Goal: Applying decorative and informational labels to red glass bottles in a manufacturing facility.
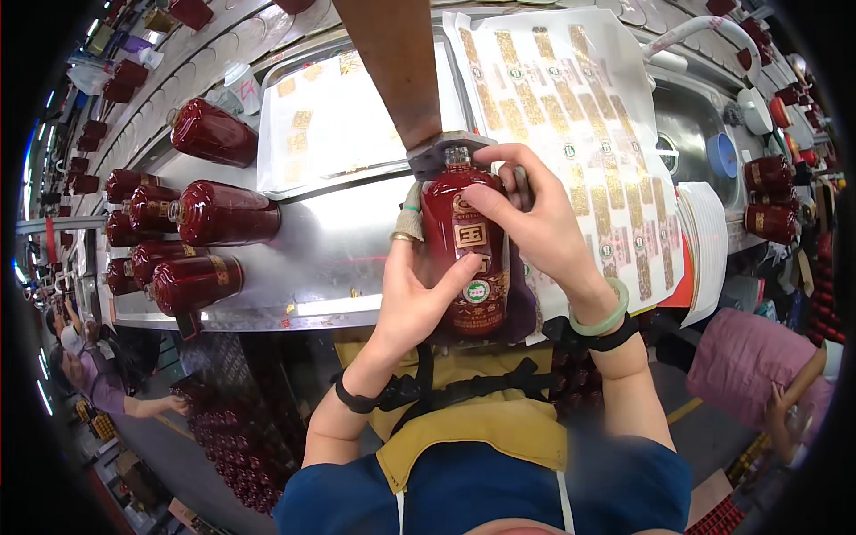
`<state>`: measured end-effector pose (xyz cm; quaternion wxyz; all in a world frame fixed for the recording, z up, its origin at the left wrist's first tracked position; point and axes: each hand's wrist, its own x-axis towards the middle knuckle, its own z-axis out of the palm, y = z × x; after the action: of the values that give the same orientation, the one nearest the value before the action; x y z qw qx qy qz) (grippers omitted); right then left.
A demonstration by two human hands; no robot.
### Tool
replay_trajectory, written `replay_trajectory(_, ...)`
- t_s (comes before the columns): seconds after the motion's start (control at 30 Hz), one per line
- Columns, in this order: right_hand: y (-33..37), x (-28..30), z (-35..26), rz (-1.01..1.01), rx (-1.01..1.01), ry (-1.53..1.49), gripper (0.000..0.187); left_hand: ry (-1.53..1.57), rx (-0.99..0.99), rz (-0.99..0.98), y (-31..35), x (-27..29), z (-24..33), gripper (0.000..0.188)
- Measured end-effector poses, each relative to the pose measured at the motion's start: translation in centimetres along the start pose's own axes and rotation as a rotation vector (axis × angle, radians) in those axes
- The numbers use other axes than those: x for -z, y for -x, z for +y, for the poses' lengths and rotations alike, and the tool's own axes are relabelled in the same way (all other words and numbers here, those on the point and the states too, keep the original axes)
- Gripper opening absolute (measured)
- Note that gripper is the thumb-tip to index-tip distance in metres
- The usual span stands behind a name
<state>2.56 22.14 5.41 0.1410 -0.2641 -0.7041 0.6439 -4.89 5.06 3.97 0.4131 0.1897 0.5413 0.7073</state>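
A dark red glass bottle (pixel 466 314) with gold lettering panels and a small round green-and-white emblem lies in front of me, its clear neck pointing away. It rests on a dark purple cloth, just in front of a brown upright post (pixel 392 62). My left hand (pixel 415 290) grips the bottle's left side, thumb pressed on its front by the gold panel, finger covers on some fingers. My right hand (pixel 530 209) curls round the shoulder and neck, thumb on the upper front. Part of the gold pattern is hidden by my thumbs.
Several plain red bottles (pixel 227 214) lie and stand at left on the metal table (pixel 330 245). Behind is a white-lined tray (pixel 357 116) with a few gold decals. A white sheet (pixel 575 98) with rows of gold decals lies at right, near a sink with a blue bowl (pixel 721 154). Co-workers are either side.
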Motion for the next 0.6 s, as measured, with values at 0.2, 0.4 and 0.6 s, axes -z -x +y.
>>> replay_trajectory(0.2,2.1,-0.1,1.2,0.103,-0.08,-0.186,0.051,0.126,0.023,0.084,-0.8,0.5,-0.1,0.072)
replay_trajectory(0.4,3.7,-0.8,2.5,0.038,-0.04,-0.155,0.065,0.115,0.062,0.072,-1.0,0.5,-0.3,0.072)
replay_trajectory(0.6,3.4,-0.8,2.6,0.033,-0.043,-0.16,0.066,0.106,0.055,0.094,-1.0,0.3,-0.2,0.073)
